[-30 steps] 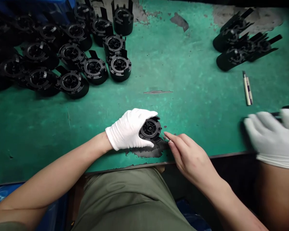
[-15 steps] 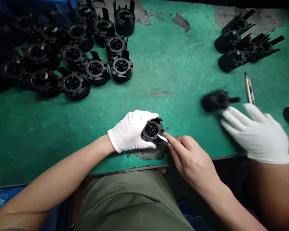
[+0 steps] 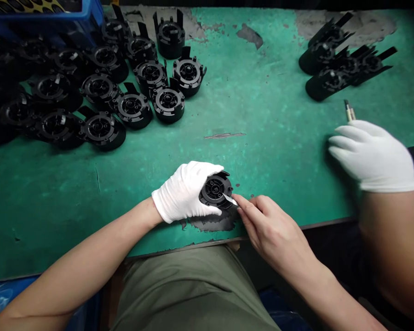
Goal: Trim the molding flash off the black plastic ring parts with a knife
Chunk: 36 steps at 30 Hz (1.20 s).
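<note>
My left hand (image 3: 187, 191), in a white glove, curls around the side of a round black plastic housing (image 3: 214, 188) near the table's front edge. The housing's ringed face, with small holes and ribs, is turned up toward me. My bare right hand (image 3: 271, 225) is closed around a small knife (image 3: 230, 199), its handle mostly hidden by the fingers. The pointed blade reaches over the lower right part of the housing's face. Whether the tip touches the plastic I cannot tell.
Several similar housings (image 3: 103, 130) stand grouped at the left, before a blue bin (image 3: 89, 20). More housings (image 3: 319, 87) stand at the back right. A co-worker's gloved hand (image 3: 376, 156) is at the right, partly over a pen-like tool (image 3: 348, 110). The green table (image 3: 262, 138) has worn patches.
The co-worker's gloved hand has moved back toward the pen-like tool. The blurred housing beside it is gone from there, and one more stands in the left group. My hands keep their hold.
</note>
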Motion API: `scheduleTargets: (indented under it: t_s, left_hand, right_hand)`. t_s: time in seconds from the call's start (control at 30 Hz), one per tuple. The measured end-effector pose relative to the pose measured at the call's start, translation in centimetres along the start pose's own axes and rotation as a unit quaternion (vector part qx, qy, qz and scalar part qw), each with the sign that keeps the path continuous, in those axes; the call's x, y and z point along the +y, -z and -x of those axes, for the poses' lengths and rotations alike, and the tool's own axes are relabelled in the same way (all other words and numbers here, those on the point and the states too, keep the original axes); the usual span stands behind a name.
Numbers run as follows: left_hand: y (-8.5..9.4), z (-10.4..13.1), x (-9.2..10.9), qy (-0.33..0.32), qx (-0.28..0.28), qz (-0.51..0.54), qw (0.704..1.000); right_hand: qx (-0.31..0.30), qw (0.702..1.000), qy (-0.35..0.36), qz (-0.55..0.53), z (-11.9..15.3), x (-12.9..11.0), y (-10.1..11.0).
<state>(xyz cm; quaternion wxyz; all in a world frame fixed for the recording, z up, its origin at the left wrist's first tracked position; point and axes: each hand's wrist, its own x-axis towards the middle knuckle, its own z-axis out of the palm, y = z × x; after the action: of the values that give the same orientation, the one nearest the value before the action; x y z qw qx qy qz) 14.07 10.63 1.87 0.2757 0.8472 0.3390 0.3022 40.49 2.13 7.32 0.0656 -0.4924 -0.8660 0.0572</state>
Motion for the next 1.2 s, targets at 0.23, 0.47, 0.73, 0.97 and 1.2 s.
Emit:
scheduleTargets:
  t_s: [0.23,0.47,0.73,0.97,1.2]
  left_hand:
    - [0.1,-0.2,0.2,0.012,-0.011,0.001,1.0]
    - [0.0,-0.1,0.1,0.007,-0.005,-0.003,1.0]
    - [-0.1,-0.1,0.0,-0.006,0.007,-0.005,1.0]
    - [-0.1,0.0,-0.1,0.008,-0.008,0.006,1.0]
    - [-0.1,0.0,0.0,0.005,-0.006,0.002,1.0]
  right_hand:
    - [-0.002,0.998,0.009,0.055,-0.6,-0.1,0.6]
    - [-0.009,0.997,0.037,0.067,-1.5,0.2,1.2]
    - [-0.002,0.995,0.044,0.089,-1.8,0.9,1.5]
    - [-0.01,0.997,0.038,0.062,-0.8,0.4,1.1]
    - [-0.014,0.996,0.038,0.08,-1.5,0.9,1.3]
